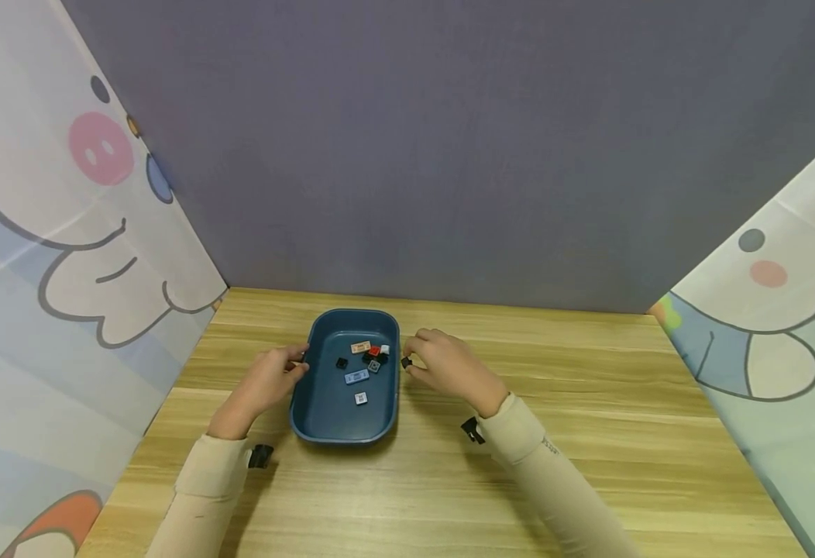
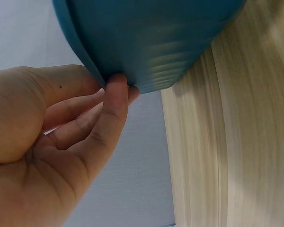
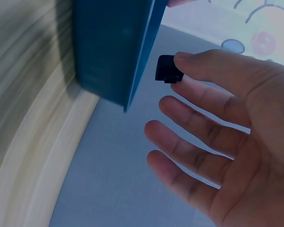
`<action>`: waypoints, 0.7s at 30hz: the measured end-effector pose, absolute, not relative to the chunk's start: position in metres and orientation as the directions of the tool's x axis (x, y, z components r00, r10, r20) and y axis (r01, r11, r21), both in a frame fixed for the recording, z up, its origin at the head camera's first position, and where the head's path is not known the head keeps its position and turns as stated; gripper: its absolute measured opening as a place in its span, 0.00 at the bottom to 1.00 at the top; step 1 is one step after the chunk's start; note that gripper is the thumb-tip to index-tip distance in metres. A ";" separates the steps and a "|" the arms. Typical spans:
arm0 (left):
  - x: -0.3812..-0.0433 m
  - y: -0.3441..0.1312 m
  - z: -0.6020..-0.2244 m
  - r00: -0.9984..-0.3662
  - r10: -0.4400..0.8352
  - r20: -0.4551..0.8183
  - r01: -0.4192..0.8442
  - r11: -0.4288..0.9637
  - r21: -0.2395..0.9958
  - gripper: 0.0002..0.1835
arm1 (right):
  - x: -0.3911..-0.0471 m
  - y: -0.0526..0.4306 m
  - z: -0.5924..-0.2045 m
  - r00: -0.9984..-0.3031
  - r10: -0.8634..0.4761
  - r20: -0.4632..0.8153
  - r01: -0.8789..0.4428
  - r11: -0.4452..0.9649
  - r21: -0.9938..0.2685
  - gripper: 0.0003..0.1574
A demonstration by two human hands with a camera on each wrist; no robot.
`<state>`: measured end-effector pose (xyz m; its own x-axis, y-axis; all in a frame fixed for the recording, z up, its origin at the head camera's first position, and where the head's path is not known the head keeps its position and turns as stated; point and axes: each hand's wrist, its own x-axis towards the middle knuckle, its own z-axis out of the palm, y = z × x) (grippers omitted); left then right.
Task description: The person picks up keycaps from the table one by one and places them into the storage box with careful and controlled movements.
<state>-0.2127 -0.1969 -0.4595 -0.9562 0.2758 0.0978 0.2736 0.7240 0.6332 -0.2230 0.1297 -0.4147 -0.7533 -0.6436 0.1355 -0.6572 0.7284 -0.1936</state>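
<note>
My left hand (image 1: 264,386) pinches the left rim of a dark blue tray (image 1: 338,422) between thumb and fingers. In the left wrist view, the thumb lies at the rim and a fingertip presses the outer wall of the tray (image 2: 132,38). Just outside the right rim, my right hand (image 1: 455,370) holds a small black keycap (image 3: 168,68) between thumb and index finger, its other fingers spread. Inside the tray lie a long orange keycap (image 1: 361,347), a long blue keycap (image 1: 356,377), a white keycap (image 1: 361,398), a red keycap (image 1: 375,351) and several others.
The tray sits on a wood-grain table (image 1: 589,434). A grey panel (image 1: 407,155) rises behind the table's back edge, and cartoon-printed cloths (image 1: 31,232) hang at both sides. A black wrist strap piece (image 1: 261,456) shows by the left sleeve.
</note>
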 end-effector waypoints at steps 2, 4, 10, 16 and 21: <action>-0.213 -0.197 -0.459 -0.955 0.277 0.102 0.278 0.723 0.632 0.22 | -0.226 0.124 -0.414 -0.747 -0.649 0.141 -0.664 0.719 -0.206 0.11; -0.213 -0.197 -0.459 -0.956 0.276 0.104 0.278 0.724 0.631 0.22 | -0.227 0.120 -0.413 -0.743 -0.654 0.143 -0.668 0.713 -0.212 0.11; -0.214 -0.195 -0.459 -0.959 0.270 0.091 0.265 0.727 0.633 0.22 | -0.231 0.110 -0.413 -0.744 -0.657 0.120 -0.666 0.715 -0.214 0.12; -0.212 -0.195 -0.457 -0.959 0.266 0.101 0.269 0.728 0.631 0.21 | -0.234 0.105 -0.414 -0.749 -0.653 0.115 -0.660 0.718 -0.220 0.13; -0.211 -0.194 -0.458 -0.959 0.265 0.103 0.269 0.725 0.634 0.21 | -0.236 0.102 -0.415 -0.752 -0.650 0.114 -0.656 0.718 -0.235 0.14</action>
